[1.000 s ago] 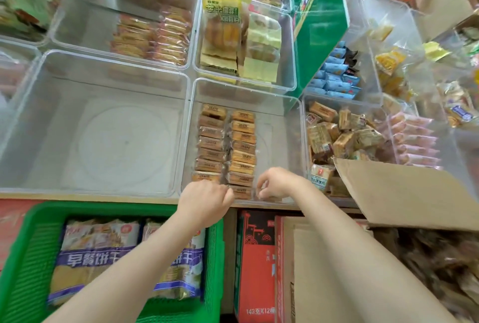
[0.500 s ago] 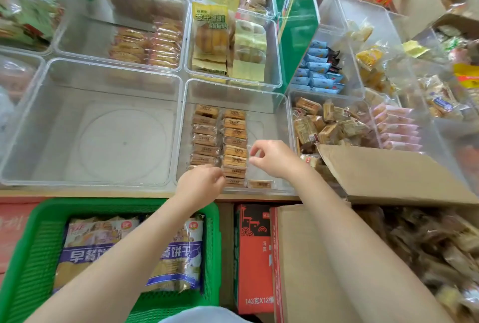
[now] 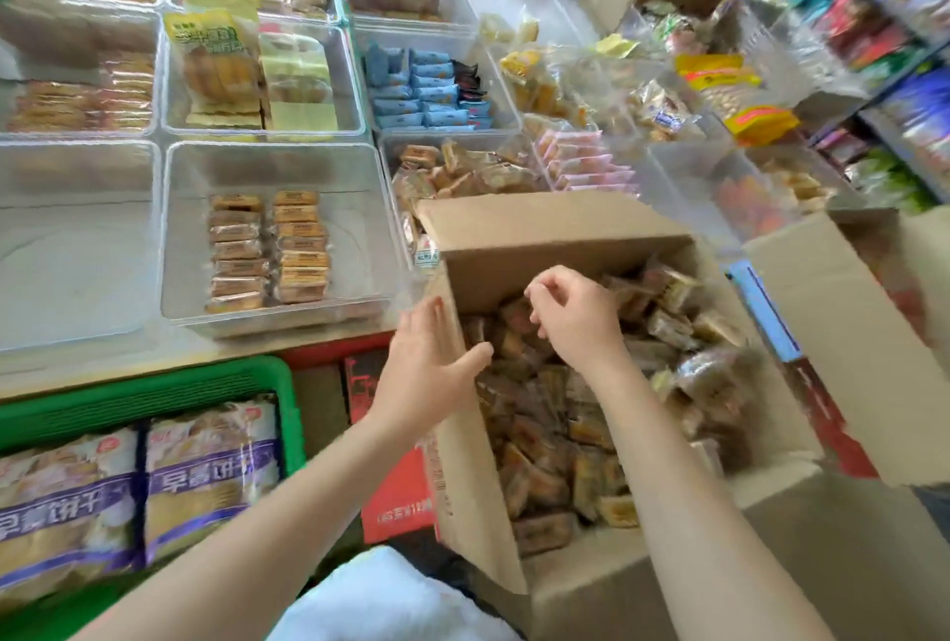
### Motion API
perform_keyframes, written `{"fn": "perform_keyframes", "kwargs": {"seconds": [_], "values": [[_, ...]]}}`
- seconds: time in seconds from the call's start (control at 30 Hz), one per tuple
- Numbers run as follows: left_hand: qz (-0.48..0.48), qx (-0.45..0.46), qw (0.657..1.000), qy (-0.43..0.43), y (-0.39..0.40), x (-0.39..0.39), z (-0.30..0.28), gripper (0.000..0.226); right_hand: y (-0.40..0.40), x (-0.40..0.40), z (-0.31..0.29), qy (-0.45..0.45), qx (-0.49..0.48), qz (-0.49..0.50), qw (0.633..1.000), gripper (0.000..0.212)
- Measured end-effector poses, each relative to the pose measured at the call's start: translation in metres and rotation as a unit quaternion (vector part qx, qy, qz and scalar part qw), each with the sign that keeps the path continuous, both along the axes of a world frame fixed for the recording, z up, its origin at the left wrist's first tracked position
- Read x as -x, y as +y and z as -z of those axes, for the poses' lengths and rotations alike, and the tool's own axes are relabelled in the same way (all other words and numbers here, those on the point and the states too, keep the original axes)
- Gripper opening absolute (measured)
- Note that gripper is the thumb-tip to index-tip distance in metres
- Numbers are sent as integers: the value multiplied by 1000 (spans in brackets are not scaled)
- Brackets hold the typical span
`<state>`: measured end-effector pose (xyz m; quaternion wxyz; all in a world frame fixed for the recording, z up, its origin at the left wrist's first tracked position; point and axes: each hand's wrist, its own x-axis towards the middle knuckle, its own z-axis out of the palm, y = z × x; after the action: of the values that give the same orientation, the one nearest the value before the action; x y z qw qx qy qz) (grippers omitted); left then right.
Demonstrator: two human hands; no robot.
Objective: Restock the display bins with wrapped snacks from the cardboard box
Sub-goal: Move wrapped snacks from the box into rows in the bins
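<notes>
An open cardboard box at lower right is full of small brown wrapped snacks. My left hand is at the box's left wall, fingers straight and spread, thumb over the rim, holding nothing. My right hand hovers over the snacks inside the box with fingers loosely curled and nothing visibly held. A clear display bin to the left holds two neat rows of the same brown snacks; its right part is bare.
A large clear bin stands at far left. Other clear bins behind hold yellow, blue and pink packets. A green basket with purple-banded biscuit bags sits lower left. A red carton stands beside the box. Shelves line the right.
Both hands have left the front of the display bin and moved right to the cardboard box. The view has swung right and down onto the box.
</notes>
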<state>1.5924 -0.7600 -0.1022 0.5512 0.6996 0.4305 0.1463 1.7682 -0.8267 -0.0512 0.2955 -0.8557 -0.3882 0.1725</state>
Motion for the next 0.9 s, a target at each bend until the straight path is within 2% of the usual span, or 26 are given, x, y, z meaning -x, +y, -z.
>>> {"fn": "perform_keyframes", "kwargs": {"seconds": [0.07,0.17,0.2,0.3,0.37,0.43,0.53,0.63,0.7,0.77,0.83,0.9], "values": [[-40,45,998,-15,-12,-11,1,88,-20,-14,17,17,82,-23,996,18],[-83,68,994,-29,-17,-15,4,85,-33,-16,30,41,171,-106,979,11],[-84,65,994,-35,-18,-14,3,81,-34,-13,33,56,211,-154,964,21],[-83,57,994,-46,-20,-14,1,71,-27,3,51,43,344,-280,895,73],[-86,54,994,-39,-21,-12,1,73,-21,11,62,2,356,-301,885,82],[-94,73,992,-33,-22,-6,1,81,-20,12,63,-3,334,-302,893,74],[-92,90,992,-15,-23,-2,3,84,-24,-1,50,47,278,-248,927,54],[-98,40,994,10,-23,-4,-5,70,-27,-16,26,200,131,-133,962,35],[-145,-15,989,-8,-22,0,-16,45,-25,-19,3,330,8,-51,942,26],[-178,1,980,-88,-17,6,-35,25,-17,-15,-18,410,-73,-26,909,26],[-140,64,975,-163,-8,12,-55,27,-5,-2,-35,438,-104,-61,891,27],[-75,121,971,-193,3,16,-68,39,9,14,-42,435,-107,-98,889,27]]}}
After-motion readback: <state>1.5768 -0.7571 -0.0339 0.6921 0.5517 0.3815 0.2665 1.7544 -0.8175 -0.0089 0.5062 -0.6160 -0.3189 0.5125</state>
